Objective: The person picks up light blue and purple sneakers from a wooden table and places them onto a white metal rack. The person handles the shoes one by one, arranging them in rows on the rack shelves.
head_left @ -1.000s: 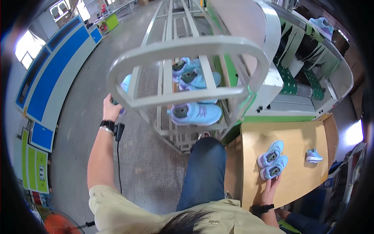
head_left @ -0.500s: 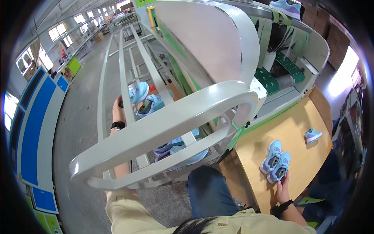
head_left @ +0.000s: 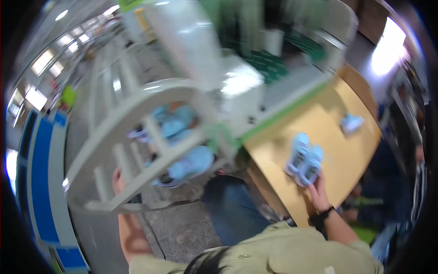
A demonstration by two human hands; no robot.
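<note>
On the wooden tabletop stands a pair of light blue sneakers (head_left: 312, 165), side by side with dark insides. My right hand (head_left: 319, 194) is closed at the heel of the nearer-right sneaker, thumb and fingers on either side of it. Low on the left, my left hand (head_left: 118, 181) is behind the bars of the pale grey metal rack (head_left: 171, 85). Its fingers are blurred and partly hidden. Several more light blue sneakers (head_left: 191, 163) lie inside the rack, to the right of my left hand.
A single small light blue shoe (head_left: 351, 123) sits farther right on the wooden table (head_left: 283, 121). Behind it is a machine with a green dotted belt (head_left: 264, 66). Blue-and-white panels (head_left: 39, 178) stand at far left. A person in dark clothes (head_left: 385, 173) is at right.
The view has swung and blurred. My left hand has come back from the sneakers deep in the rack toward its near end. My right hand stays at the sneaker's heel.
</note>
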